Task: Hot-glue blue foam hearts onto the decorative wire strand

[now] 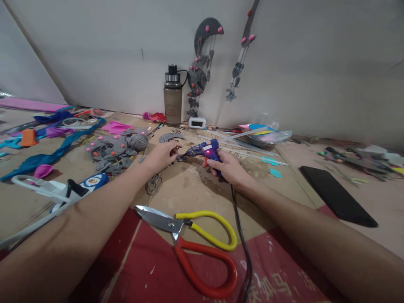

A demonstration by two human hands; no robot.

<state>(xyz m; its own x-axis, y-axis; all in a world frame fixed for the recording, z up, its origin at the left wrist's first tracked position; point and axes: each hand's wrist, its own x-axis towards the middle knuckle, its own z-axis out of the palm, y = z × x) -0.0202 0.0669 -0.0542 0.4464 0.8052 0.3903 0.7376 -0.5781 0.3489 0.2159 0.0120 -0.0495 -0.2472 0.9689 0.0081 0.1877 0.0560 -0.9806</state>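
Observation:
My right hand (227, 166) is wrapped round a blue hot glue gun (215, 152) with a small red light lit on its side. The gun's nozzle points left, toward my left hand (164, 158). There my fingers are pinched at a small grey felt piece (181, 158), close to the nozzle tip; the fingertips partly hide it. Behind lies a grey felt crescent (171, 136). Loose grey yarn (154, 184) is coiled below my left wrist. Nearer to me, scissors (189, 237) with one yellow and one red handle lie with their blades toward the left.
A bottle (173, 103) and a small digital clock (197, 123) stand by the wall, where grey felt mobiles (197, 80) hang. Grey felt pieces and a yarn ball (139, 142) lie left. Glue sticks (246, 145) lie behind the gun, a black phone-like slab (337, 195) right. A cord (240, 235) trails toward me.

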